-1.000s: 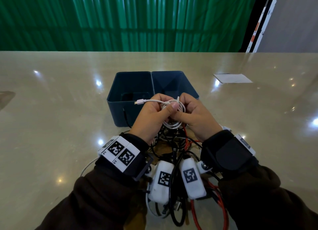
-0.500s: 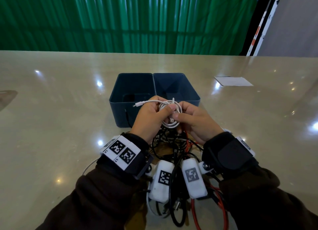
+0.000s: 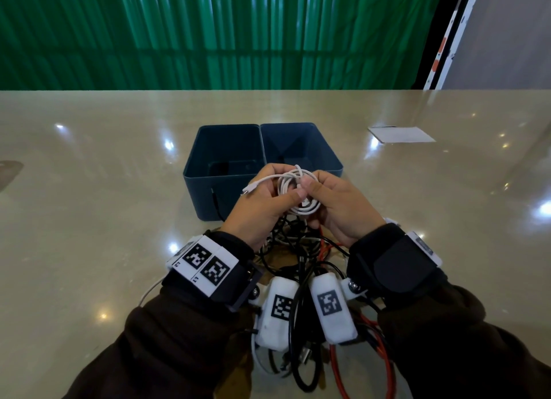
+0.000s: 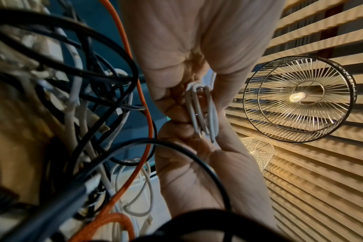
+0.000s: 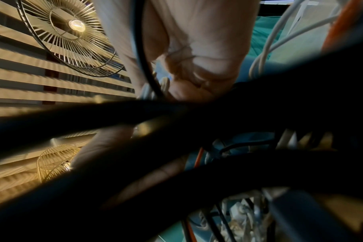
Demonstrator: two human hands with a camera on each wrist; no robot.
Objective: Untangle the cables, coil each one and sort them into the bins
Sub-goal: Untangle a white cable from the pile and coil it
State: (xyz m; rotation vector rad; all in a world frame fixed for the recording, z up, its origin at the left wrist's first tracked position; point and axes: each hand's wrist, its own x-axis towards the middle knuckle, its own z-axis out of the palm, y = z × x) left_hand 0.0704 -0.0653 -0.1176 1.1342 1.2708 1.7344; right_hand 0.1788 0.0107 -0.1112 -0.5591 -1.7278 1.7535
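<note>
Two blue bins [image 3: 226,195] sit side by side on the table [image 3: 89,219]; a tangle of cables [image 3: 304,279] lies beneath our wrists. We pinch the white cable [image 3: 298,195], nearly coiled, in left hand [image 3: 259,210] and right hand [image 3: 343,207] above the bins. Next, we judge: tuck the loose plug, drop coil in. Only the left wrist view shows the loops edge-on; the right's is mostly blocked.

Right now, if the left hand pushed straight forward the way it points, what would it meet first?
Probably the near wall of the left bin, just beyond the left hand gripping the white cable coil; depth is uncertain.
</note>
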